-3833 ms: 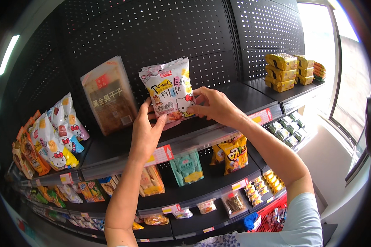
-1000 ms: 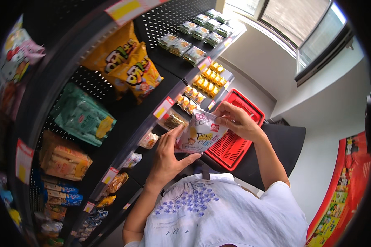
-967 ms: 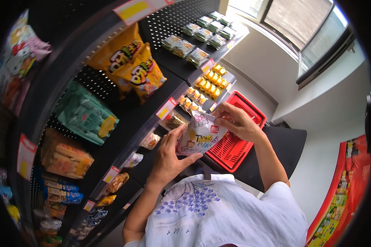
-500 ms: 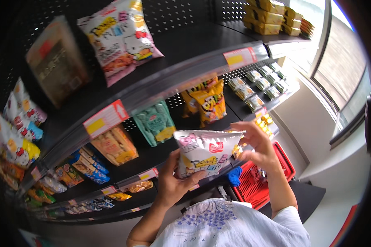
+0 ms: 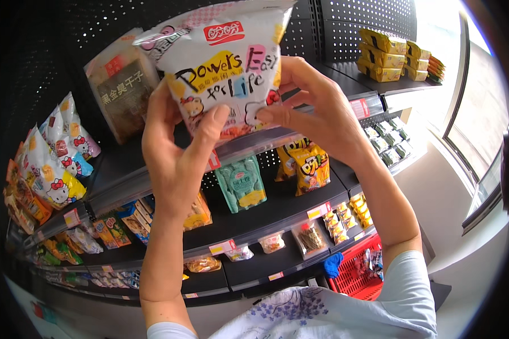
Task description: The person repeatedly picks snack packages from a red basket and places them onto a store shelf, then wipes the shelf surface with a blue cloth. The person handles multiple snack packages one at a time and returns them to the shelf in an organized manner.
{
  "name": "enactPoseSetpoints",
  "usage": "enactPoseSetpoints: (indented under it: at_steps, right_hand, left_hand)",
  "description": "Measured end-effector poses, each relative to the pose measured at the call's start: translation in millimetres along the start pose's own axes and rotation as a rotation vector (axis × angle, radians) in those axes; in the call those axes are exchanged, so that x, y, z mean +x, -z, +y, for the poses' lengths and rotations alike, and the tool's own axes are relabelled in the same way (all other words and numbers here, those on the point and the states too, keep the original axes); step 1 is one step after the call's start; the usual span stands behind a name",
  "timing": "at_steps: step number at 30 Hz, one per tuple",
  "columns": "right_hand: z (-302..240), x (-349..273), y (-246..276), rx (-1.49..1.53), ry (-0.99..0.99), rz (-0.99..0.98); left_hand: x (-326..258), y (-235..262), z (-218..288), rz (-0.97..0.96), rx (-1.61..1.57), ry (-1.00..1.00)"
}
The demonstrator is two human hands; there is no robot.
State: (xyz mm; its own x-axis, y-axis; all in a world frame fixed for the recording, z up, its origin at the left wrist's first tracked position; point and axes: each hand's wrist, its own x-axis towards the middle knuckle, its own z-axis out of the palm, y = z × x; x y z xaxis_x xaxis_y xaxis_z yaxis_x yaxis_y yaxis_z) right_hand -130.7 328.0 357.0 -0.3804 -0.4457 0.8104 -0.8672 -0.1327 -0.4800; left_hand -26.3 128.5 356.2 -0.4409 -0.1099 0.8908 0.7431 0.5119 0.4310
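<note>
While raised before the top shelf, a white snack bag with cartoon print is pinched at its lower edge by both hands. Left hand: thumb in front, fingers behind. Right hand: thumb on the front, fingers curled behind. Lower right, a red basket stands below the shelves.

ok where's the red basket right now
In the head view the red basket sits low on the person's right, on the floor at the foot of the shelves, beside a blue cloth.
</note>
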Motion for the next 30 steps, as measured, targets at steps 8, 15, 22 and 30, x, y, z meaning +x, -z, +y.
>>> enactPoseSetpoints:
  at_steps: [8, 15, 22, 30]
  right_hand:
    - [36.7, 19.1, -14.3, -0.029, -0.142, -0.042]
    - [32.8, 18.7, -14.0, -0.005, -0.192, -0.021]
    - [31.7, 19.6, -13.3, -0.089, -0.175, -0.059]
    - [34.5, 26.1, -14.7, -0.117, -0.141, 0.005]
  left_hand:
    - [4.6, 3.0, -37.2, -0.015, 0.091, 0.125]
    - [4.4, 3.9, -45.2, -0.016, 0.282, 0.075]
    - [-0.1, 9.5, -44.7, -0.038, 0.373, 0.074]
    - [5.3, 5.3, -40.9, 0.011, 0.415, -0.008]
